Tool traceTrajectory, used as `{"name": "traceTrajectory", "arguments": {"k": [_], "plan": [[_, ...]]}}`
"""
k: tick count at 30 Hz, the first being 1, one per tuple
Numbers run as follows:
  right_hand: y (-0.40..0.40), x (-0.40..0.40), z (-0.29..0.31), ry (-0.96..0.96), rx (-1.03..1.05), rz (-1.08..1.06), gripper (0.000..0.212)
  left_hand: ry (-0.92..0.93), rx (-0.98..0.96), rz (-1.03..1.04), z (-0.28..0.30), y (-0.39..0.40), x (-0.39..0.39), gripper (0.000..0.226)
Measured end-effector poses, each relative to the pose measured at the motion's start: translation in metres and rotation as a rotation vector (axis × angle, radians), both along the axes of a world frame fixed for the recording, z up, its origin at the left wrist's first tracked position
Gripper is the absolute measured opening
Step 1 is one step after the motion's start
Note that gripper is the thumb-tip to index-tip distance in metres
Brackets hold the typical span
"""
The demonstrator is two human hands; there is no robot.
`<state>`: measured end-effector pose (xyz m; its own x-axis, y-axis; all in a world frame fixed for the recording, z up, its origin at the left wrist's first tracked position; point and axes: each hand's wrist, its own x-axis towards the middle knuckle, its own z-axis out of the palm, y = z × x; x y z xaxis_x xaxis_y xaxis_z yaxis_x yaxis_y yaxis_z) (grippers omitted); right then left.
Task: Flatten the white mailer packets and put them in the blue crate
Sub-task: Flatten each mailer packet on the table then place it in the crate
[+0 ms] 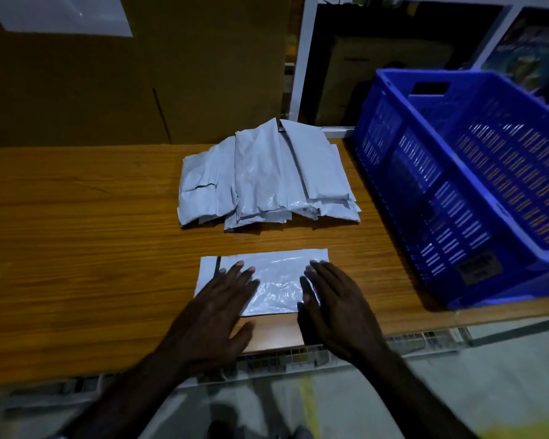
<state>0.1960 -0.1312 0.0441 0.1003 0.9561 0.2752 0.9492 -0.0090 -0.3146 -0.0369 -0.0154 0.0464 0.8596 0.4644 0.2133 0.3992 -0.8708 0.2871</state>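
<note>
Left hand (217, 308) and right hand (336, 307), fingers straight, press flat on 1 white mailer (276, 280); packet pile (267, 179) at 12 o'clock, blue crate (457, 172) at 2 o'clock.

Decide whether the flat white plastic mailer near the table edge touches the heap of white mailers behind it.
Apart. The head view shows bare wooden table between the flat white mailer and the heap.

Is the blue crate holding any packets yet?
Cannot tell fully. The blue crate shows only bare slatted walls inside; its floor is out of view. The packet pile remains on the wooden table.
</note>
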Motion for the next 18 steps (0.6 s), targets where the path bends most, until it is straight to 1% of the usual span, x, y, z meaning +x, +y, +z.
{"name": "traceTrajectory", "arguments": {"k": [2, 4, 8, 9, 14, 18], "plan": [[0.015, -0.006, 0.001, -0.036, 0.024, -0.053, 0.047, 0.0, 0.006, 0.086, -0.005, -0.004, 0.032, 0.06], [0.028, -0.007, -0.005, -0.062, -0.035, -0.07, 0.051, 0.04, 0.024, 0.161, -0.009, -0.005, 0.063, 0.056], [0.034, 0.001, -0.025, -0.074, -0.16, -0.027, 0.063, 0.132, 0.061, 0.206, -0.026, -0.005, 0.094, 0.054], [0.034, 0.001, -0.027, -0.069, -0.168, -0.015, 0.064, 0.141, 0.063, 0.209, -0.03, -0.006, 0.096, 0.053], [0.033, -0.002, -0.035, -0.078, -0.107, -0.027, 0.054, 0.135, 0.083, 0.231, -0.033, -0.01, 0.096, 0.054], [0.034, -0.003, -0.035, -0.09, -0.089, -0.035, 0.055, 0.135, 0.085, 0.233, -0.033, -0.01, 0.097, 0.054]]}}
